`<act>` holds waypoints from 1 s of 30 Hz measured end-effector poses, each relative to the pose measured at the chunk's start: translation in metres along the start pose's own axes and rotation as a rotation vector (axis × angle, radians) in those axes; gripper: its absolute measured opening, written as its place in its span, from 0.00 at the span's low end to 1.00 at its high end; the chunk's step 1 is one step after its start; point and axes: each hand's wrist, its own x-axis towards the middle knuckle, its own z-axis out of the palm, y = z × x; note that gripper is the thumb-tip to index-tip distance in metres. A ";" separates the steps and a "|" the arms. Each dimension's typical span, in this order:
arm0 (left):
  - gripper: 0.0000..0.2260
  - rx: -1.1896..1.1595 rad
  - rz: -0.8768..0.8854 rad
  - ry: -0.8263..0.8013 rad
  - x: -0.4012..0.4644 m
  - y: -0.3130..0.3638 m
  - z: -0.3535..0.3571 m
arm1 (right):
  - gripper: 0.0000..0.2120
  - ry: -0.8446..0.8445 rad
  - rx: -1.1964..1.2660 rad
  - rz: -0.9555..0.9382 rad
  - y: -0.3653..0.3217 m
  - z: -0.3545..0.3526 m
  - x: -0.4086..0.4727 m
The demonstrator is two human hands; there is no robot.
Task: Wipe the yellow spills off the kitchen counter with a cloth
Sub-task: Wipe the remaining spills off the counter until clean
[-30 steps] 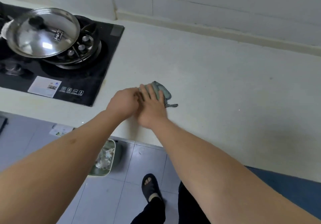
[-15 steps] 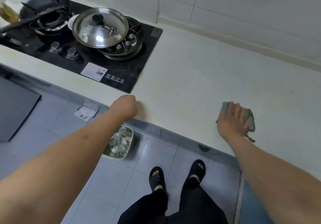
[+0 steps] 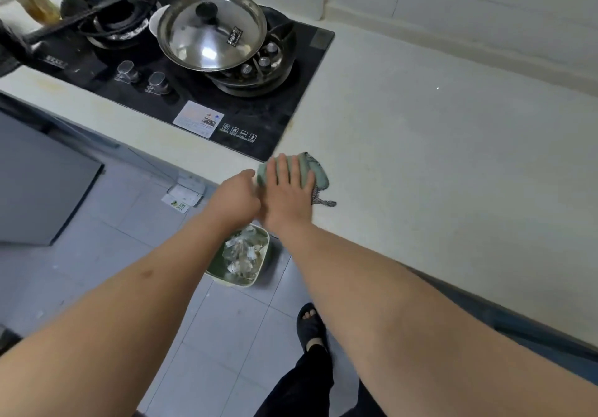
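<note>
At centre frame our right hand (image 3: 288,190) presses flat, fingers straight, on the green cloth (image 3: 315,173), which lies on the worktop (image 3: 437,164) just off the hob's (image 3: 259,118) lower right corner. We judge the flat palm spreads pressure for wiping. Our left hand (image 3: 234,198) sits at the worktop edge touching the right; its fingers look curled, holding nothing we can see, perhaps cupped to catch what gets swept off. A bin (image 3: 241,256) stands on the floor directly below. Faint yellowish staining shows on the worktop strip at left, in front of the hob. A lidded pan (image 3: 212,29) sits on the right burner. The white sticker (image 3: 198,119) and the icons beside it on the hob glass are too small to read.
</note>
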 end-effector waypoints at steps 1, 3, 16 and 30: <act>0.10 0.011 0.019 0.006 -0.001 0.006 0.002 | 0.41 -0.020 -0.028 -0.052 -0.001 0.003 -0.005; 0.08 0.020 0.072 -0.020 -0.001 0.019 0.010 | 0.40 -0.028 -0.066 -0.170 0.020 0.001 -0.011; 0.22 0.201 0.334 -0.285 0.022 0.175 0.094 | 0.30 0.095 -0.024 0.171 0.238 -0.030 -0.130; 0.36 0.495 0.594 -0.492 -0.013 0.327 0.191 | 0.30 0.123 0.087 0.598 0.381 -0.043 -0.256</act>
